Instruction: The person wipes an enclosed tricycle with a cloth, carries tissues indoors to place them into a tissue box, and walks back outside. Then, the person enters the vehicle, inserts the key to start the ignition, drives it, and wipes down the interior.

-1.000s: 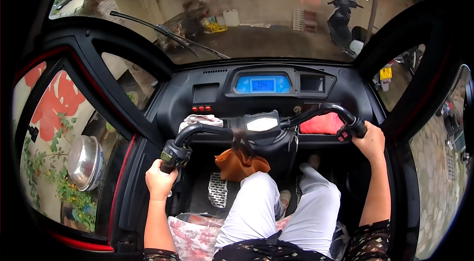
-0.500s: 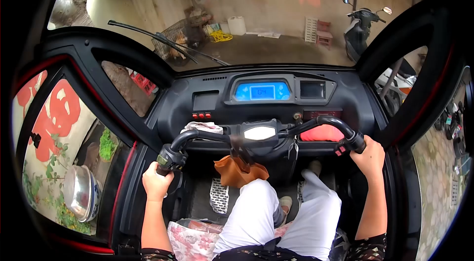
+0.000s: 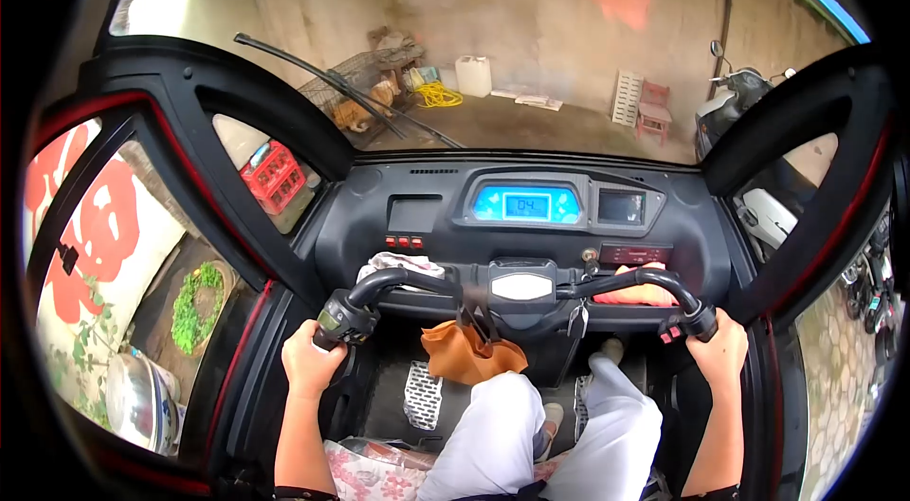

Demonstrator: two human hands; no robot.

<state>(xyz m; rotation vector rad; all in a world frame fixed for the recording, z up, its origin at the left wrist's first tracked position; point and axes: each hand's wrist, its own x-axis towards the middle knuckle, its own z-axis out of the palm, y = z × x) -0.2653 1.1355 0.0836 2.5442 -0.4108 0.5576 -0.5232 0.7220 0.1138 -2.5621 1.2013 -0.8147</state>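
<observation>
My left hand is wrapped round the left grip of a black handlebar, just behind its switch block. On the other end, my right hand is closed round the right grip, beside red buttons. Between the grips sits the bar's centre cover with a pale panel. A brown bag hangs below it, in front of my knees. Ahead, the dashboard display is lit blue. A key tag dangles under the bar.
Through the windscreen I see a wall, a wire cage, a yellow hose, a white jug, a red chair and a parked scooter. A red crate and a metal basin stand to the left.
The wall, cage, crate and scooter have shifted in the windows, with the cage and chair looking closer. Both hands keep their hold on the grips. The view has tilted slightly.
</observation>
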